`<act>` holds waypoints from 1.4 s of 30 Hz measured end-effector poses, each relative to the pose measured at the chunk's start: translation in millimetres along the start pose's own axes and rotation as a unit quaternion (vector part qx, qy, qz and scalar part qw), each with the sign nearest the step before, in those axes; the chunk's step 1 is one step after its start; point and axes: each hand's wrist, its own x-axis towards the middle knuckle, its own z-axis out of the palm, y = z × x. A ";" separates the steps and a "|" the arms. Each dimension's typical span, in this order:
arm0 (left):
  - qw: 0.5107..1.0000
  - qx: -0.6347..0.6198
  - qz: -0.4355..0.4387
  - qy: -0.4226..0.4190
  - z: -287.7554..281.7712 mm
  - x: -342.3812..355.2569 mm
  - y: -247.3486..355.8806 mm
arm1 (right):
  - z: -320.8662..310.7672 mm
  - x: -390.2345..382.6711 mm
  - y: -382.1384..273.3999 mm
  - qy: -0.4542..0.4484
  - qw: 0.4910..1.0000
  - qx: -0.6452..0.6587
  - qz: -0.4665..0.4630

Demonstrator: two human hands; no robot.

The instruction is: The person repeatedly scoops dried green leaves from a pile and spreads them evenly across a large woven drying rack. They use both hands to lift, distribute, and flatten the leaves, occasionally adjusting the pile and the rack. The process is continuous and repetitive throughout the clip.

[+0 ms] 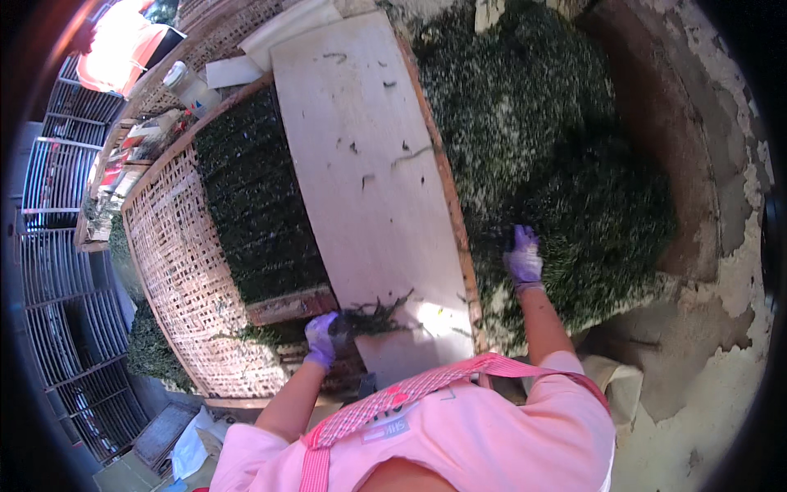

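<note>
My purple-gloved hands reach either side of a pale board (369, 180).
At lower centre, my left hand (321, 338) curls against loose green strands (379, 318); whether it grips them, I cannot tell. Right of centre, my right hand (523, 261) touches a green heap (525, 107), its fingers' hold unclear. Left of the board, dark green rows (254, 197) cover part of a woven rack (176, 238).

Pink shirt (508, 435), purple gloves (525, 261).
</note>
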 end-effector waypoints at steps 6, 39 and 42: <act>1.000 -0.009 -0.016 0.014 -1.5 -5.8 14.4 | -54.8 45.2 -64.1 0.106 0.980 0.156 -0.070; 0.857 -0.509 -0.082 0.021 -52.9 -10.1 40.5 | -19.0 -140.4 -248.2 -0.018 0.857 0.283 -0.430; 0.775 -0.593 -0.193 0.103 -73.9 -38.2 -10.4 | -6.9 -199.1 -333.5 -0.102 0.816 0.118 -0.557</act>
